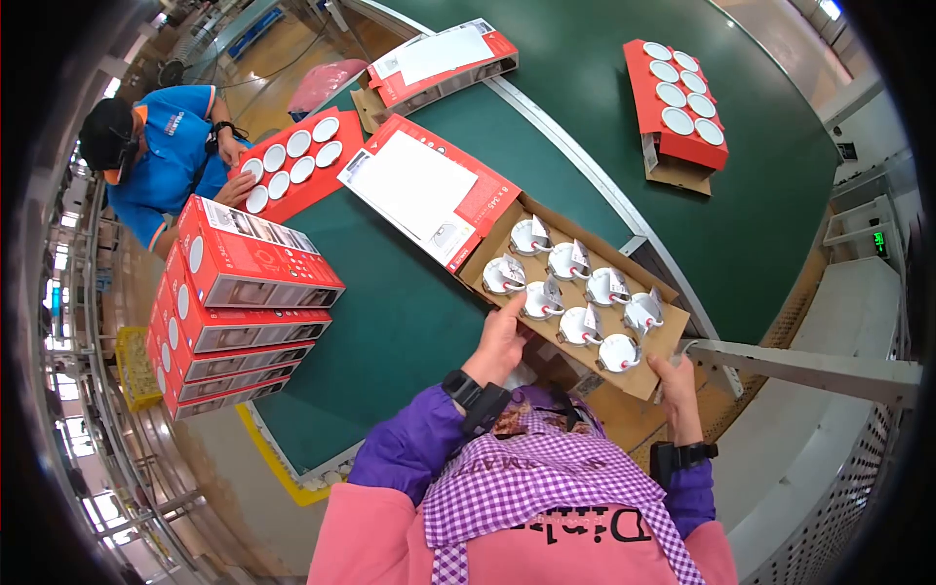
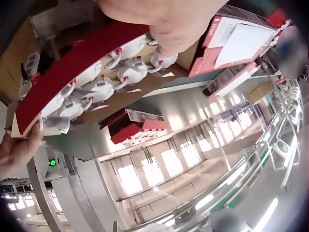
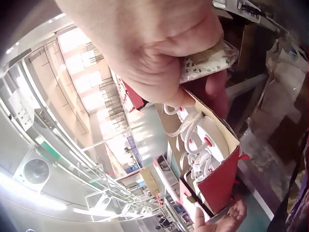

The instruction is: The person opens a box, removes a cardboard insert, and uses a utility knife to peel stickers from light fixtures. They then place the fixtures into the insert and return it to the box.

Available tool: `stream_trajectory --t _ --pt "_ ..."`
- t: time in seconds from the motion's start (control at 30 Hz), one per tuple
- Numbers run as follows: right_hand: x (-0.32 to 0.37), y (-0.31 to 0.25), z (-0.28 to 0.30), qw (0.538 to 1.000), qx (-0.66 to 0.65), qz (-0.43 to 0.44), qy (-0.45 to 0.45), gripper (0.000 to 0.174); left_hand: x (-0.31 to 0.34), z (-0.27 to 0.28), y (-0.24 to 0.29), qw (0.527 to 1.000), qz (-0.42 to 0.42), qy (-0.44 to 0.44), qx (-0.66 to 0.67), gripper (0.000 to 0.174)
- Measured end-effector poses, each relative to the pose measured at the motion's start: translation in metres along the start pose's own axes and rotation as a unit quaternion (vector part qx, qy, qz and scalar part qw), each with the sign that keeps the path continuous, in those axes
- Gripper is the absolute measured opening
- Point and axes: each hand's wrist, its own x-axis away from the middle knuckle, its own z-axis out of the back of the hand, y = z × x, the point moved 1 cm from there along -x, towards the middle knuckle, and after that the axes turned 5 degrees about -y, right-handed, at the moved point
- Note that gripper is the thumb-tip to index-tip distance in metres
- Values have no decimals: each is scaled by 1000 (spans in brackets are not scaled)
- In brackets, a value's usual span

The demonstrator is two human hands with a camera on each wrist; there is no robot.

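An open red cardboard box [image 1: 624, 375] holds several round white downlights [image 1: 580, 325] with looped white cables, in two rows. Its red lid [image 1: 497, 200] lies folded back with a white sheet [image 1: 414, 185] on it. My left hand [image 1: 500, 343] grips the near long wall, thumb over the edge beside a downlight. At the right end, my right hand [image 1: 678, 390] holds the box with its thumb on the rim. In the right wrist view, a small clear packet [image 3: 210, 63] with green print sits between the right palm and fingers.
Several closed red boxes [image 1: 263, 283] stand stacked on the green table [image 1: 361, 361] at left. Across it, a person [image 1: 175, 136] handles a red box [image 1: 292, 166] with white discs. Another such box [image 1: 673, 107] stands beyond the metal rail [image 1: 575, 161]; a further box [image 1: 444, 73] lies at the back.
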Motion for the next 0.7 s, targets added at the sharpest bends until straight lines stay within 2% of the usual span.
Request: stream_trajectory --t 0.03,0.1,0.2,0.37,0.53,0.6,0.7 --pt "4 1 3 1000 1 2 1 33 -1 2 -5 1000 -1 -2 1 49" --pt "10 4 11 999 19 39 15 33 2 2 -12 997 44 -19 53 34" --pt "21 -1 28 997 34 70 9 34 17 -8 -18 996 71 -4 47 33" --pt "49 -19 59 993 22 109 27 36 36 -27 -37 989 129 -29 63 39" --pt "81 -41 84 989 72 121 35 36 54 -46 -49 981 148 -90 84 43" --pt "95 -45 89 984 104 124 70 36 61 -54 -49 979 159 -93 89 43" --pt "109 -50 101 978 93 160 92 36 69 -65 -46 980 136 -120 82 40"
